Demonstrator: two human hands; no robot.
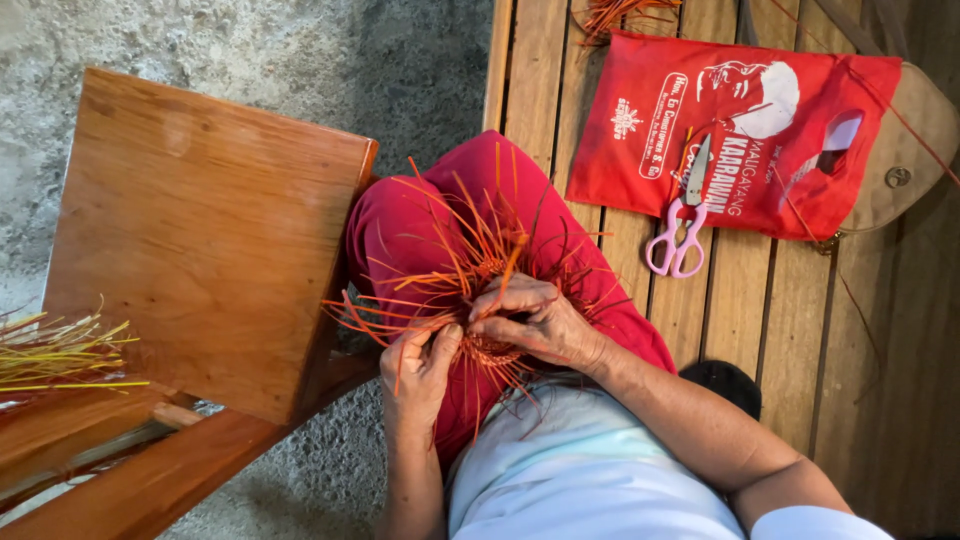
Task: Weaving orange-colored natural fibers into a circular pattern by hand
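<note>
Both hands at work on a small orange woven piece [487,350] held on the lap, centre of the frame.

The left hand [420,365] pinches orange strands between thumb and fingers, closed narrowly, at the piece's left edge. The right hand [535,320] lies curled over its top, fingertips pressing down on the weave; loose orange strips [440,255] fan out upward and to the left across the red trousers [430,225]. Pink-handled scissors [680,225] lie on a red bag [730,130], upper right, on the slatted wooden bench [760,310], well apart from the hands. A wooden chair [200,240] stands at left; yellow strips [60,350] rest at the far left edge.
</note>
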